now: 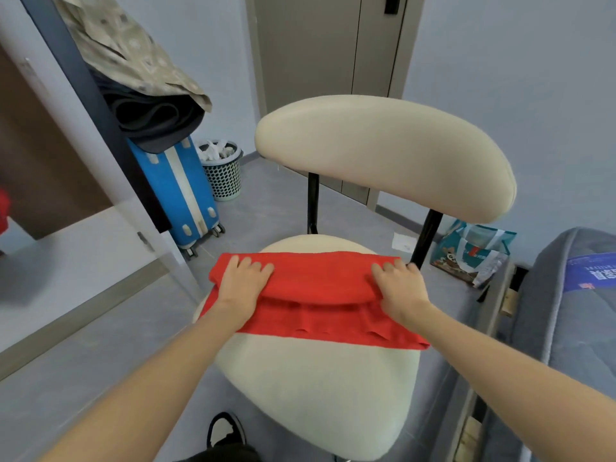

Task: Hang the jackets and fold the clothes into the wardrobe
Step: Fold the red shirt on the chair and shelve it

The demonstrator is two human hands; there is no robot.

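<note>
1. Pressing down on the red garment (316,295), we are laying both hands on its folded-over upper layer, which lies across the chair seat (316,388).
2. Our left hand (245,281) is resting flat near the garment's left end, fingers spread and straight on the cloth. Our right hand (398,286) is doing the same near the right end, fingers only slightly bent. We cannot tell whether either thumb is tucked under the fold.
3. The two hands are sitting well apart, with the fold's rounded edge running between them. A single lower layer is sticking out on the near side of both wrists.
4. We are judging this as one fold in progress: the garment is doubled over once, is not yet a compact bundle, and has not reached the wardrobe.
5. Beyond and to the left of our left hand, a patterned beige garment (133,55) and a dark garment (153,121) are lying heaped above a blue suitcase (180,195). They look unfolded, so we are counting them as work left.
6. Farther left of that hand, a brown panel (40,155) is probably part of the wardrobe. We cannot make out any hung jackets or stacked clothes there, so most of the task seems to remain.
</note>
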